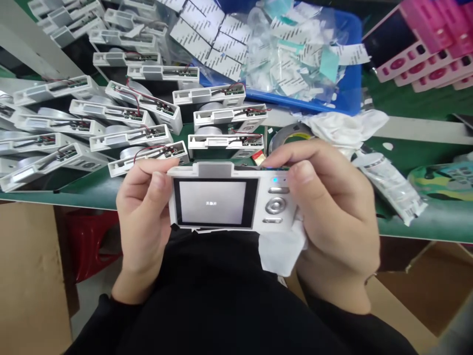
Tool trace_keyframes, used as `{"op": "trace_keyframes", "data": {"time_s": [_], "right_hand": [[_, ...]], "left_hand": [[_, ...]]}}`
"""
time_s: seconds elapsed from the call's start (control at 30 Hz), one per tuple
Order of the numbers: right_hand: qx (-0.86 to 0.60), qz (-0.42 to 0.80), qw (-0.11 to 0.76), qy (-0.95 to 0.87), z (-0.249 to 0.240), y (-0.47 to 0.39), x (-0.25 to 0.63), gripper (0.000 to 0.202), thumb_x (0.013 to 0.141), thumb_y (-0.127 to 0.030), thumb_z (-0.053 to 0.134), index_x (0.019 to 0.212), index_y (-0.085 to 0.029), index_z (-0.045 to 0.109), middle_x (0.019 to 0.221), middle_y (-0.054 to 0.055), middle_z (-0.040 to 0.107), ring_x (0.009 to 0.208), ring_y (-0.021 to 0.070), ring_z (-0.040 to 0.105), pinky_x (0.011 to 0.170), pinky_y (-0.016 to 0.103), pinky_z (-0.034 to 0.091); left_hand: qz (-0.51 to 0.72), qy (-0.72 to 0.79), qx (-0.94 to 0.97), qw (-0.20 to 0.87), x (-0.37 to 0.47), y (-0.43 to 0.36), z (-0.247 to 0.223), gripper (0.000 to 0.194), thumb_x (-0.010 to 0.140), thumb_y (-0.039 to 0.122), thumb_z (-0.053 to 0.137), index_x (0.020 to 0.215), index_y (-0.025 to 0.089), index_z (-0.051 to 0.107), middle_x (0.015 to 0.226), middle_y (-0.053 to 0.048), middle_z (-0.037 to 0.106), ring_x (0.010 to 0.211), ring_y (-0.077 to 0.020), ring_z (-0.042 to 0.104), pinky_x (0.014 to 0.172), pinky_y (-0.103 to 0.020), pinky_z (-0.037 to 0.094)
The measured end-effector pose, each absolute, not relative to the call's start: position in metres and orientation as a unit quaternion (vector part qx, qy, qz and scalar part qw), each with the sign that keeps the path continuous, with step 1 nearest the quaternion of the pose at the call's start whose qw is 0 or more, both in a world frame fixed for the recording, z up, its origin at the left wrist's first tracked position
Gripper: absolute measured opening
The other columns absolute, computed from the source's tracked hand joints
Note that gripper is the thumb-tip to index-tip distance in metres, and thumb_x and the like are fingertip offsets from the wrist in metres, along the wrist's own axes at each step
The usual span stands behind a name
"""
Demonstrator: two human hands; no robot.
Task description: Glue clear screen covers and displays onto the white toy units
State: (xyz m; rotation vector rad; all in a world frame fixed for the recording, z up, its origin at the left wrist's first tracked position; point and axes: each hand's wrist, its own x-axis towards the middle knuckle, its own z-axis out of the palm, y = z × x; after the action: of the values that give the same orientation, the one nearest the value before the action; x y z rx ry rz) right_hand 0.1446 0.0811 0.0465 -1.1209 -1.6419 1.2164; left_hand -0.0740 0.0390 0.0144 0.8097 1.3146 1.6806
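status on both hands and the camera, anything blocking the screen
Left hand and right hand gripping white camera. Screen lit, blue light on. White cloth hanging below camera, not over the screen.

Bench (443,224): green top, with a pale strip (414,128) running along it, visible at right. Below the front edge, left: red plastic stool (86,241) just beside a brown cardboard box (29,276); pale grey floor (90,308) beneath. Lower right: open cardboard carton (424,291), interior shaded. Lighting bright, fairly even across the bench, dimmer below.
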Motion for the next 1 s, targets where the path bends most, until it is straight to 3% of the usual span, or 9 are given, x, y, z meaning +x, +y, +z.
{"op": "trace_keyframes", "data": {"time_s": [0.1, 0.43, 0.67, 0.83, 1.0], "right_hand": [[-0.442, 0.504, 0.386, -0.634, 0.047, 0.080, 0.144, 0.026, 0.116, -0.051, 0.054, 0.113, -0.036, 0.074, 0.107, -0.001, 0.073, 0.095, 0.0175, 0.072, 0.064, 0.026, 0.052], [-0.439, 0.508, 0.382, -0.635, 0.049, 0.075, 0.143, 0.028, 0.115, -0.051, 0.056, 0.110, -0.032, 0.075, 0.101, 0.002, 0.073, 0.087, 0.0186, 0.070, 0.065, 0.030, 0.053], [-0.440, 0.545, 0.398, -0.592, 0.047, 0.070, 0.142, 0.022, 0.113, -0.051, 0.061, 0.108, -0.036, 0.078, 0.093, -0.001, 0.069, 0.070, 0.0120, 0.058, 0.048, 0.025, 0.034], [-0.435, 0.570, 0.405, -0.568, 0.043, 0.071, 0.143, 0.024, 0.111, -0.051, 0.065, 0.106, -0.033, 0.079, 0.091, -0.001, 0.070, 0.061, 0.0095, 0.051, 0.045, 0.024, 0.033], [-0.448, 0.579, 0.393, -0.557, 0.043, 0.070, 0.140, 0.028, 0.110, -0.055, 0.065, 0.105, -0.031, 0.079, 0.094, 0.001, 0.072, 0.063, 0.0120, 0.058, 0.047, 0.025, 0.041]], "left_hand": [[0.666, 0.526, 0.310, 0.428, -0.074, 0.035, 0.015, 0.027, 0.099, 0.051, 0.084, 0.099, 0.025, 0.087, 0.085, 0.001, 0.076, 0.070, -0.0110, 0.065, 0.061, -0.024, 0.052], [0.671, 0.519, 0.286, 0.446, -0.073, 0.028, 0.015, 0.028, 0.097, 0.052, 0.087, 0.095, 0.024, 0.086, 0.075, 0.002, 0.068, 0.063, -0.0090, 0.058, 0.053, -0.021, 0.046], [0.623, 0.583, 0.319, 0.412, -0.071, 0.022, 0.017, 0.032, 0.097, 0.067, 0.080, 0.098, 0.035, 0.080, 0.078, 0.002, 0.067, 0.064, -0.0167, 0.061, 0.062, -0.033, 0.056], [0.599, 0.595, 0.345, 0.410, -0.074, 0.022, 0.015, 0.032, 0.098, 0.070, 0.076, 0.097, 0.038, 0.078, 0.078, 0.002, 0.064, 0.064, -0.0177, 0.059, 0.059, -0.034, 0.053], [0.605, 0.581, 0.337, 0.427, -0.072, 0.021, 0.013, 0.029, 0.097, 0.069, 0.077, 0.097, 0.040, 0.077, 0.080, 0.003, 0.066, 0.067, -0.0184, 0.065, 0.060, -0.034, 0.056]]}}
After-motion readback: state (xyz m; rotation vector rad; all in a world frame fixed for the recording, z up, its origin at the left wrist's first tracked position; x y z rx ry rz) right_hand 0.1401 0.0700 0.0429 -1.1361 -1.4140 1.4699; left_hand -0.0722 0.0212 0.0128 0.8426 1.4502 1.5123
